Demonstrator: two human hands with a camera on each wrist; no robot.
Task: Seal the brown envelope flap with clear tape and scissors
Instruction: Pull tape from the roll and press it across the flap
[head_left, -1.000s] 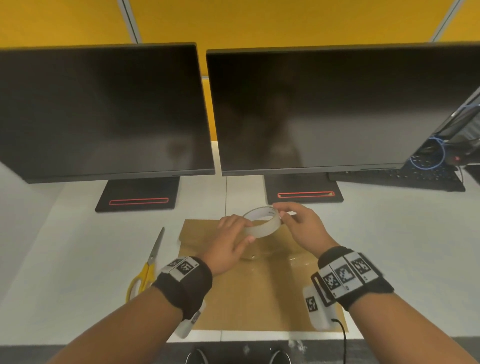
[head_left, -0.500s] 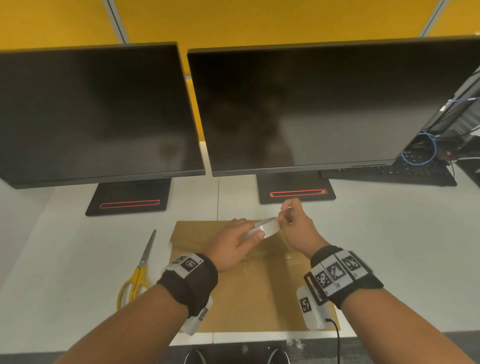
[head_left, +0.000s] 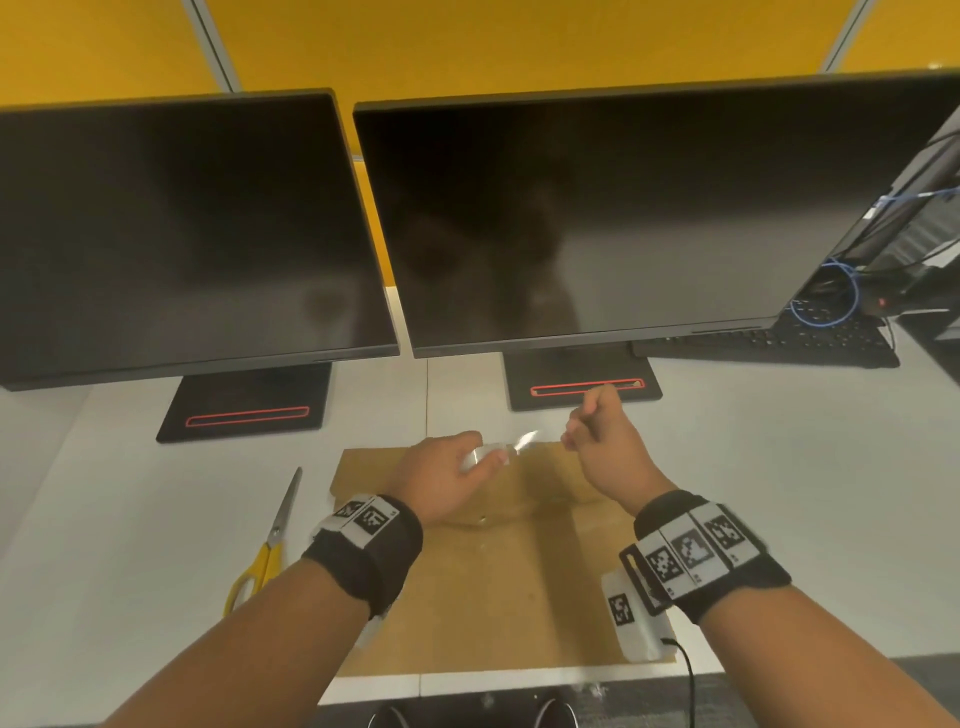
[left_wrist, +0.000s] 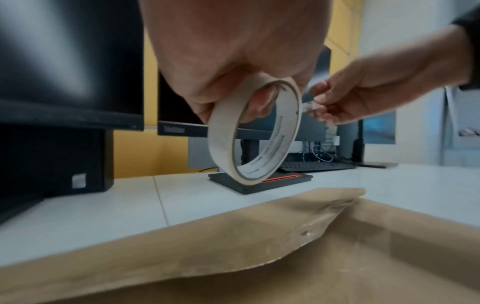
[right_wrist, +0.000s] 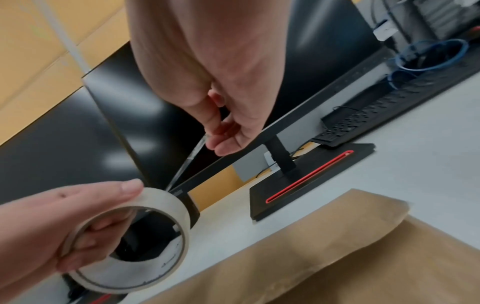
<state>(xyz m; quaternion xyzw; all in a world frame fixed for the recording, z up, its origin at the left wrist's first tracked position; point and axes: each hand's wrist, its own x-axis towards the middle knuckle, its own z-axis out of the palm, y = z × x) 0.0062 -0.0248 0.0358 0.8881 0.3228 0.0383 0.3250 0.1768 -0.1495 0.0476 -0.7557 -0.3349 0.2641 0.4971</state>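
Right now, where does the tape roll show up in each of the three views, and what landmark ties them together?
Head: tape roll just above centre, mostly hidden in the left hand, over the envelope's far edge.
Left wrist: tape roll at centre, hanging from the fingers.
Right wrist: tape roll lower left, gripped by the left hand.
Shared landmark: the monitor base with the red slot.

We see only the rim of the tape roll (head_left: 485, 457) from the head view, the left hand (head_left: 441, 480) covering most of it. The pulled strip (head_left: 527, 440) beside the roll shows there as a blurred glint. The left forearm hides the scissors' (head_left: 270, 540) handles in part, and both wrists cover the near corners of the brown envelope (head_left: 498, 587). Behind the envelope, both monitors (head_left: 597, 218) run past the frame's edges.
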